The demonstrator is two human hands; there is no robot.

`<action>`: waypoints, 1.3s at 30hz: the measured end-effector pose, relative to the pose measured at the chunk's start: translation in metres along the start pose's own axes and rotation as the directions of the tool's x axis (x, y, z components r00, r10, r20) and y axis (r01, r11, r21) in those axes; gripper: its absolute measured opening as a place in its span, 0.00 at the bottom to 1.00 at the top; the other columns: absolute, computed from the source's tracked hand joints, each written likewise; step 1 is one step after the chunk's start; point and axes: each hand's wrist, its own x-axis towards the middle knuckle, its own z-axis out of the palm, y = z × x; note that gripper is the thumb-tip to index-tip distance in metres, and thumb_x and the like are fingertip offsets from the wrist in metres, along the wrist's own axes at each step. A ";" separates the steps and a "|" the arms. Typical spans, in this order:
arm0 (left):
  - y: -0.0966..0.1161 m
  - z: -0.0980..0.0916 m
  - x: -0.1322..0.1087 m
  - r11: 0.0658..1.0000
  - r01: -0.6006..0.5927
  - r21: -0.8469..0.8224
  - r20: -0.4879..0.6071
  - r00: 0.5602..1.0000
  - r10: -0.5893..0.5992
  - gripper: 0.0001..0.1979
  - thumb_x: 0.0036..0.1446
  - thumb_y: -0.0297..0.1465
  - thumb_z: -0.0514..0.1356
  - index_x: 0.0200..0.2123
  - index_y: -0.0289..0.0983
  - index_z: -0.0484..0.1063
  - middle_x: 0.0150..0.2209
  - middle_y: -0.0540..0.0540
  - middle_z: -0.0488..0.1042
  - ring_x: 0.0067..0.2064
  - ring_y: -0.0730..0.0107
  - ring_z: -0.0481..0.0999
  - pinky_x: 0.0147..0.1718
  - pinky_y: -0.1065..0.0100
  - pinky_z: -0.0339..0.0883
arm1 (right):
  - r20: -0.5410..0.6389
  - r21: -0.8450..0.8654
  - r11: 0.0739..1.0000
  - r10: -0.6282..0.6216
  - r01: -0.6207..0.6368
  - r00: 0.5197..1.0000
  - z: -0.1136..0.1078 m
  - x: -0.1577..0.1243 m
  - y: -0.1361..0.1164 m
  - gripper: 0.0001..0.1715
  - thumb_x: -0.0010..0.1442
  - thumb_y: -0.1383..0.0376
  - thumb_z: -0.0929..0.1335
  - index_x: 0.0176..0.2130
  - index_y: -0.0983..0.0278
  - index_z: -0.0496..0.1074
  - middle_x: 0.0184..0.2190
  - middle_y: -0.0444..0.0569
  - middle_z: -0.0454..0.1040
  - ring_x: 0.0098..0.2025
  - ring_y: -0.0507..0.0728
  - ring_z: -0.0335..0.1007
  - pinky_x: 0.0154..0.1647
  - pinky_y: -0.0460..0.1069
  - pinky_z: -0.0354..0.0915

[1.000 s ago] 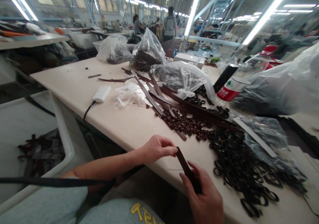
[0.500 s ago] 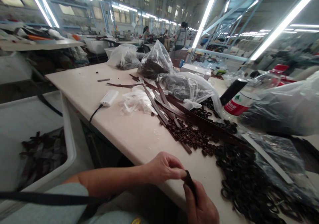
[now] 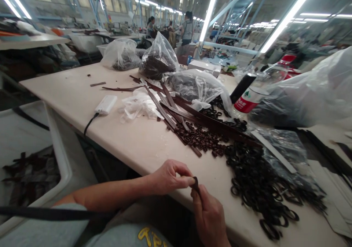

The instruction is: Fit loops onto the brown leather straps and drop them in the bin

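Over the table's near edge, my left hand [image 3: 173, 175] pinches the upper end of a short dark brown strap [image 3: 195, 184] between thumb and fingers. My right hand [image 3: 208, 212] grips the same strap lower down, its fingers wrapped round it, so most of that part is hidden. The strap's top end looks bent over. Beyond my hands lies a heap of small brown loops [image 3: 203, 137]. To the right spreads a larger pile of black loops [image 3: 255, 188]. Long brown strips [image 3: 167, 109] lie across the table behind the brown loops.
Clear plastic bags with dark contents [image 3: 158, 58] stand toward the back of the table [image 3: 132, 144]. A white box-shaped device [image 3: 107, 104] with a black cable lies left. A cut bottle with a red label [image 3: 249, 99] stands right. A white bin [image 3: 64, 166] holds strap pieces.
The view has turned right and down slightly, so the scene sits further left. Both hands still hold the strap; its upper end now looks more bent and less of it shows.
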 end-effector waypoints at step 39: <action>-0.002 -0.060 0.067 0.469 -0.378 0.798 0.243 0.915 0.323 0.05 0.62 0.29 0.65 0.42 0.37 0.79 0.38 0.45 0.78 0.38 0.64 0.78 0.39 0.69 0.68 | 0.177 0.255 0.913 0.280 -0.319 0.943 -0.012 -0.001 0.017 0.21 0.71 0.57 0.58 0.31 0.63 0.69 0.22 0.44 0.69 0.24 0.53 0.68 0.25 0.46 0.60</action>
